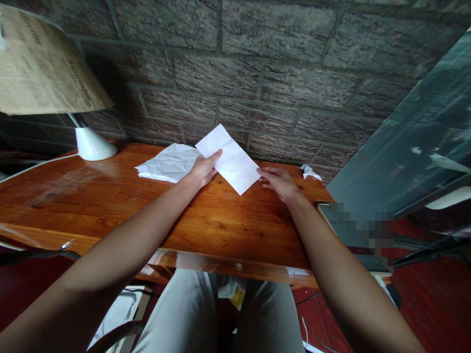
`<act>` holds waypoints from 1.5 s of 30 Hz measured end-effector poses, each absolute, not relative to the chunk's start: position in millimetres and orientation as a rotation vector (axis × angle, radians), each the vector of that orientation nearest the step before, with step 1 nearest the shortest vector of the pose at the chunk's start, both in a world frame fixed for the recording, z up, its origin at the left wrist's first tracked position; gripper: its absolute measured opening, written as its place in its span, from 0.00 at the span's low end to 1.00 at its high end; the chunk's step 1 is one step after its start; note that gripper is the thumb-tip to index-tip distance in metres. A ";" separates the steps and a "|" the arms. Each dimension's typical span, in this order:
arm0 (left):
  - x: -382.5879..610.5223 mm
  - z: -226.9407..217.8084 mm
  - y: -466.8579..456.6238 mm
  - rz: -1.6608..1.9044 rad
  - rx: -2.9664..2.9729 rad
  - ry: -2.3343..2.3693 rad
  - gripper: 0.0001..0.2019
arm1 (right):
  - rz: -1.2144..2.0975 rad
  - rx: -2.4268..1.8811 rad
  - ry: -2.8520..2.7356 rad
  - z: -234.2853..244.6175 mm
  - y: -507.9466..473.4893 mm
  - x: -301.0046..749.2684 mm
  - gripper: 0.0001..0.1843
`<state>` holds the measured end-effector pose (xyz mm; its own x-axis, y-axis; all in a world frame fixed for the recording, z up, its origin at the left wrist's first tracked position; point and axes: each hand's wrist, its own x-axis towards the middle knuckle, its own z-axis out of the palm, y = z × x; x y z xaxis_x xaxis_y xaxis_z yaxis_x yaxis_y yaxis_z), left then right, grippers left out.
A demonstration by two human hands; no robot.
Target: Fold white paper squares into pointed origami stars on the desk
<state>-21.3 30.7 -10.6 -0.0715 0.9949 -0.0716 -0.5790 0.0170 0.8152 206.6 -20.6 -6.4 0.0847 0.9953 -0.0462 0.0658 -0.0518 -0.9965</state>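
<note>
A folded white paper is held over the far part of the wooden table, tilted like a diamond. My left hand grips its left edge, thumb on top. My right hand pinches its lower right corner with the fingertips. Behind my left hand a creased white sheet lies flat on the table.
A white lamp base with a paper-print shade stands at the back left. A small crumpled paper scrap sits at the back right edge. A brick wall runs behind the table. A dark glass panel leans at right.
</note>
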 end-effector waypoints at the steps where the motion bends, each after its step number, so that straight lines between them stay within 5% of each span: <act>1: -21.7 -10.8 31.3 1.475 0.662 0.823 0.09 | 1.155 -1.325 -1.187 -7.0 -20.5 207.0 0.06; 25: -26.5 -8.5 33.9 1.508 0.666 0.808 0.08 | 1.465 -1.418 -1.320 -4.8 -26.7 215.3 0.10; 31: -20.4 -17.3 27.4 1.366 0.878 0.736 0.19 | 1.629 -1.196 -1.640 -1.1 -31.6 218.9 0.24; 35: -10.1 -23.2 17.1 1.228 1.025 0.706 0.26 | 1.547 -1.132 -1.641 -5.0 -30.1 211.0 0.27; 45: -4.4 -29.8 16.6 1.079 1.169 0.681 0.26 | 1.320 -1.104 -1.394 -10.6 -23.9 207.1 0.26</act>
